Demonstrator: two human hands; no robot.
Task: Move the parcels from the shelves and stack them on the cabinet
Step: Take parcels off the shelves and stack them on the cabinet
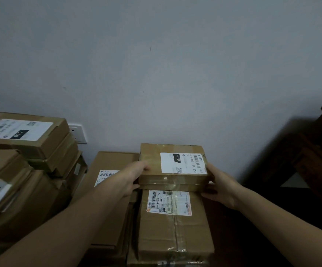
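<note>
A small brown cardboard parcel (156, 166) with a white "010" label sits on the far end of a longer taped parcel (175, 232). My left hand (131, 176) grips its left side, thumb on top. My right hand (221, 187) grips its right side. Left of it lies a flat parcel (114, 162), partly hidden under my left forearm. At the far left stands a taller pile of parcels (31, 151), its top one bearing a white "010" label. The cabinet top under the parcels is mostly hidden.
A grey wall (156, 74) rises right behind the parcels, with a white socket (78, 133) beside the left pile. Dark wooden furniture (318, 151) stands at the right. A dark surface (243, 237) lies right of the long parcel.
</note>
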